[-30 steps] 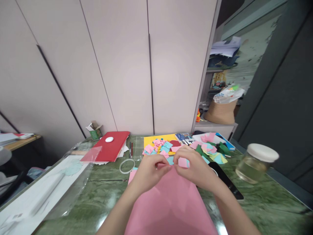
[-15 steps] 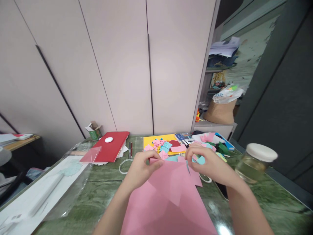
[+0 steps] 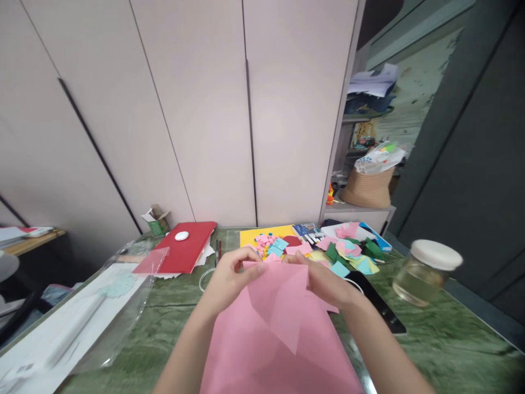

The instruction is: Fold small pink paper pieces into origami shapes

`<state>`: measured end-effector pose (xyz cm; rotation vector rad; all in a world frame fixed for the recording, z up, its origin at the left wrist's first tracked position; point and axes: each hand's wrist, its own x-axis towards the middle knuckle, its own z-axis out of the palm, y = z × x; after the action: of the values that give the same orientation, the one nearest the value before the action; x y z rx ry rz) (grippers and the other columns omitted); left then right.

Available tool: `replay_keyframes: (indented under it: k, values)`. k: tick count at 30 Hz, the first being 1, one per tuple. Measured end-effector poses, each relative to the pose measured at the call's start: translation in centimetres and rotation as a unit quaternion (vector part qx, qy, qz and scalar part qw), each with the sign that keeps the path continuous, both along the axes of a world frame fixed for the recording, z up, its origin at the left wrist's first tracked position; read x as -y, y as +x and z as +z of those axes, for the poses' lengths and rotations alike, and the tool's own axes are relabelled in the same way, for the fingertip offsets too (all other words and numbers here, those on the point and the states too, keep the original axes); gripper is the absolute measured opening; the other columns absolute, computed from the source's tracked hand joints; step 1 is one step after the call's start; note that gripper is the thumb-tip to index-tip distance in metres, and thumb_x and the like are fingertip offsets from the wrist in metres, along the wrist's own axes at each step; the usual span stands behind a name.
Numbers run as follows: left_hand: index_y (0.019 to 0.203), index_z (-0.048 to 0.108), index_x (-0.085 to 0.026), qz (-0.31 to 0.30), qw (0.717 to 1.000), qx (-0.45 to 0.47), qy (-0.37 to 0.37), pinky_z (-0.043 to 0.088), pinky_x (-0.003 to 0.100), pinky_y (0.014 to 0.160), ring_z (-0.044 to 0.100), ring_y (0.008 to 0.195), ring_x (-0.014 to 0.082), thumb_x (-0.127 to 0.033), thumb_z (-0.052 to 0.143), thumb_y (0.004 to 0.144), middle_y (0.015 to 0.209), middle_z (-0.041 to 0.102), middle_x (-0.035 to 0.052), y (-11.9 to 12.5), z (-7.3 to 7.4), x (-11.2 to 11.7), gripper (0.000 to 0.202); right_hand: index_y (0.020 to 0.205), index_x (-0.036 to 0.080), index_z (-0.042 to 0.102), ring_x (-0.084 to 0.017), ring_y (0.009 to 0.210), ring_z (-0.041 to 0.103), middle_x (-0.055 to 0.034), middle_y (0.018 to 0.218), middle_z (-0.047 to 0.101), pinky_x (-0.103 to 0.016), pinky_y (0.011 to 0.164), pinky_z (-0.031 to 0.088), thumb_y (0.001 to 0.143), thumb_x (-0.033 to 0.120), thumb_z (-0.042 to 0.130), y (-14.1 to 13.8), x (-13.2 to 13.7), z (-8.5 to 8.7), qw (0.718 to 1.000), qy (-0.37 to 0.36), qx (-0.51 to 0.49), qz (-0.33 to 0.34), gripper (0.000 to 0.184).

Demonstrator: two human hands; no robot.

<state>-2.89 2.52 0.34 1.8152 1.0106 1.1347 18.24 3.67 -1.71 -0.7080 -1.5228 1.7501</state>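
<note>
A small pink sheet of paper (image 3: 276, 284), its lower corner pointing down, is held up in front of me. My left hand (image 3: 235, 273) pinches its upper left corner between thumb and fingers. At the upper right edge, my right hand (image 3: 328, 282) has its fingers closed on the paper, with the fingertips partly behind it. Below the raised piece lies a large pink sheet (image 3: 246, 353) on the green table. Another pink paper corner shows beside my right wrist.
Cut paper pieces (image 3: 348, 249) and a yellow sheet (image 3: 252, 234) lie at the back. A black phone-like slab (image 3: 381, 309) and a lidded jar (image 3: 424, 276) stand at right. On the left are a red folder (image 3: 188, 246), a tape roll (image 3: 205, 280) and a clear plastic sleeve (image 3: 123, 323).
My right hand has moved left from beside the sheet onto its edge. The bluish thing near its fingers earlier is now out of sight. My left hand keeps its pinch.
</note>
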Motion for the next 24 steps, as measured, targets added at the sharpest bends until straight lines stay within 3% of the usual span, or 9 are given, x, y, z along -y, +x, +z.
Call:
replay_keyframes:
  k: [3,7,12,14,16,19,22,24]
  values:
    - [0.071,0.061,-0.018,-0.02,1.0,-0.009,0.014,0.041,0.024,0.068,0.054,0.074,0.0132,-0.025,0.063,0.08,0.073,0.059,0.0,0.0,0.0,0.0,0.011,0.087,0.02,0.054,-0.011,0.063,0.051,0.0,0.077,0.054,-0.022,0.057,0.04,0.09,0.05,0.042,-0.5,0.2,0.1,0.998,-0.032,-0.055,0.017,0.033]
    - [0.072,0.065,-0.021,-0.032,0.999,-0.021,0.036,0.042,0.03,0.085,0.055,0.1,0.0184,-0.019,0.064,0.078,0.097,0.062,0.0036,0.0,0.1,0.0,0.006,0.094,0.021,0.057,-0.013,0.074,0.055,-0.001,0.088,0.053,-0.025,0.062,0.044,0.086,0.038,0.055,-0.4,0.5,0.6,0.999,-0.015,-0.03,0.032,0.018]
    - [0.073,0.065,-0.023,-0.032,0.998,-0.041,0.037,0.034,0.036,0.1,0.04,0.126,0.0236,-0.018,0.065,0.077,0.13,0.049,0.0029,-0.1,0.3,0.1,0.006,0.093,0.021,0.059,-0.012,0.08,0.052,0.0005,0.089,0.052,-0.022,0.066,0.04,0.078,0.034,0.067,-0.4,0.3,0.3,0.998,0.043,0.026,-0.03,0.021]
    - [0.085,0.065,-0.025,-0.03,0.998,-0.027,0.038,0.034,0.037,0.102,0.032,0.132,0.0246,-0.015,0.065,0.075,0.138,0.041,0.0017,-0.1,0.2,0.2,0.014,0.092,0.021,0.059,-0.01,0.076,0.051,0.002,0.084,0.051,-0.021,0.063,0.038,0.075,0.03,0.07,-0.5,0.1,0.1,0.998,0.043,0.021,-0.038,0.022]
    - [0.109,0.057,-0.031,-0.029,0.999,0.002,0.016,0.039,0.036,0.098,0.034,0.131,0.0251,-0.013,0.067,0.073,0.142,0.036,0.0028,0.1,-0.1,0.1,0.042,0.095,0.022,0.058,-0.009,0.07,0.05,0.0036,0.08,0.051,-0.02,0.059,0.037,0.073,0.027,0.072,-0.6,-0.1,0.0,0.999,0.037,0.011,-0.037,0.026]
    - [0.132,0.034,-0.037,-0.025,0.998,0.039,-0.032,0.049,0.034,0.082,0.051,0.114,0.0225,-0.01,0.065,0.071,0.143,0.035,0.0054,0.3,-0.5,-0.1,0.074,0.101,0.024,0.056,-0.008,0.063,0.05,0.005,0.073,0.053,-0.019,0.054,0.036,0.071,0.022,0.073,-0.6,-0.1,-0.1,0.999,0.041,0.012,-0.028,0.034]
    - [0.132,0.035,-0.036,-0.018,0.999,0.018,-0.039,0.049,0.031,0.077,0.057,0.094,0.0167,-0.007,0.063,0.069,0.134,0.044,0.0056,0.5,-0.8,-0.3,0.074,0.109,0.024,0.056,-0.009,0.06,0.05,0.0045,0.07,0.056,-0.02,0.051,0.035,0.072,0.02,0.071,-0.5,-0.1,-0.1,0.998,0.057,0.037,-0.016,0.04]
    - [0.129,0.041,-0.034,-0.019,0.999,-0.004,-0.028,0.048,0.029,0.077,0.056,0.092,0.0157,-0.004,0.062,0.067,0.124,0.052,0.0045,0.5,-0.8,-0.4,0.072,0.113,0.024,0.056,-0.009,0.06,0.05,0.0041,0.069,0.056,-0.02,0.052,0.035,0.074,0.021,0.069,-0.5,-0.1,0.0,0.996,0.07,0.061,-0.012,0.042]
